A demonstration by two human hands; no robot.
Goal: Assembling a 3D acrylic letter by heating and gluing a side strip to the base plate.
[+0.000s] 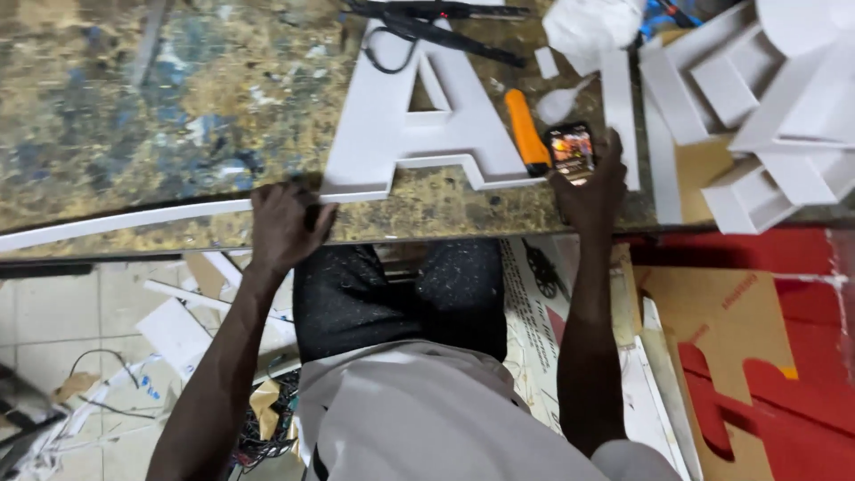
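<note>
Left hand (283,227) is clamped on the white strip (125,220), pinning it to the surface (178,107); a lit phone (571,151) is gripped upright in the right hand (592,187) for viewing.

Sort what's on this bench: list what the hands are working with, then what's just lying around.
In hand:
- white strip, under the left hand
- phone, held in the right hand
- big white letter, between the hands

Lying about:
- orange knife
- black straps
- other white letter shells
- scraps on the floor
</note>
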